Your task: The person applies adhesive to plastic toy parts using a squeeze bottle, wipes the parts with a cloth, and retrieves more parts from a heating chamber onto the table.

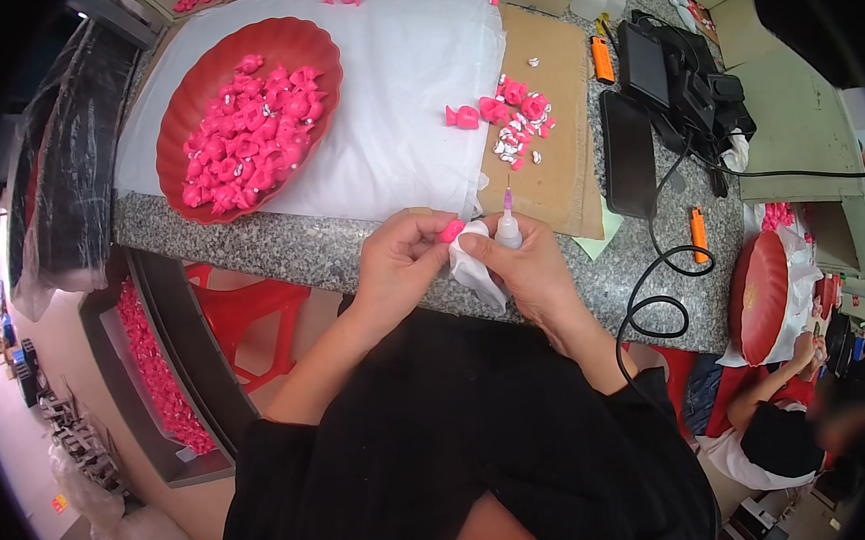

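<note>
Near the front edge of the granite worktop, my left hand (399, 262) pinches a small pink plastic piece (452, 230) between thumb and fingertips. Close beside it, my right hand (535, 271) is closed around a small white needle-tip squeeze bottle (508, 232), its purple tip pointing away from me. The same hand also grips a white cloth (479, 275), which hangs below the thumb and touches the pink piece. Beyond the hands, pink figures and small white-and-pink parts (521, 128) lie heaped on brown cardboard (554, 71).
A red scalloped bowl (171, 138) of pink figures stands on white paper (389, 72) at left. Right of the cardboard are orange knives (602, 59), a black device (629, 156) and a looping cable (645, 300). A drawer (164, 379) holds more pink pieces. A co-worker (780, 436) sits at right.
</note>
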Demonstrator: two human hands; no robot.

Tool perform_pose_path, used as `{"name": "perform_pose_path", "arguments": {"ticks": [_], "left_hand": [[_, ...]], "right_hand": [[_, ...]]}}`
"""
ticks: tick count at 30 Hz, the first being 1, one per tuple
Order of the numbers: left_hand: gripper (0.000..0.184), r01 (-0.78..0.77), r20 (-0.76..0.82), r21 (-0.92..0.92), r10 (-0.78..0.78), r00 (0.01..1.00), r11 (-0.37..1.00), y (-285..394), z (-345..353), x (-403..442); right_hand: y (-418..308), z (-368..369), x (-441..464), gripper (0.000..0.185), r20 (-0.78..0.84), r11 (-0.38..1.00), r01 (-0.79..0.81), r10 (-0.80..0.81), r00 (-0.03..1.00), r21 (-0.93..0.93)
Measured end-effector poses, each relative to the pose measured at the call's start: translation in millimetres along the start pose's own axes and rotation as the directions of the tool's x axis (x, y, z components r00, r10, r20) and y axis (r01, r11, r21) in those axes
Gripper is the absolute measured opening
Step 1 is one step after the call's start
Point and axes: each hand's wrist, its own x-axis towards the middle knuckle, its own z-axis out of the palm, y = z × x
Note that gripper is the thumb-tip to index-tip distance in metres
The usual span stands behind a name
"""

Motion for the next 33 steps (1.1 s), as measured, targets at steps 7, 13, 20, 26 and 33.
{"name": "perform_pose_path", "arguments": {"ticks": [7,13,20,26,33], "left_hand": [[0.017,0.182,0.26,0.025,-0.182,0.948,0.983,17,-15,7],[0.018,0.016,0.368,0.234,-0.103,0.924,0.972,22,-14,8],[0.018,-0.142,0.414,0.39,-0.036,0.91,0.91,22,-14,9],[0.018,-0.189,0.452,0.446,-0.037,0.891,0.875,23,-16,10],[0.017,-0.191,0.525,0.456,-0.089,0.846,0.87,20,-21,15]], "right_hand": [[-8,-22,-1,0.016,0.082,0.996,-0.014,0.021,0.996,-0.085],[-17,-28,4,0.018,0.19,0.987,-0.041,0.07,0.979,-0.154],[-15,-23,5,0.018,0.157,0.974,-0.065,0.1,0.983,-0.217],[-8,-23,7,0.016,0.166,0.956,0.002,0.049,0.985,-0.294],[-5,-28,6,0.018,0.209,0.921,0.059,0.024,0.978,-0.385]]}}
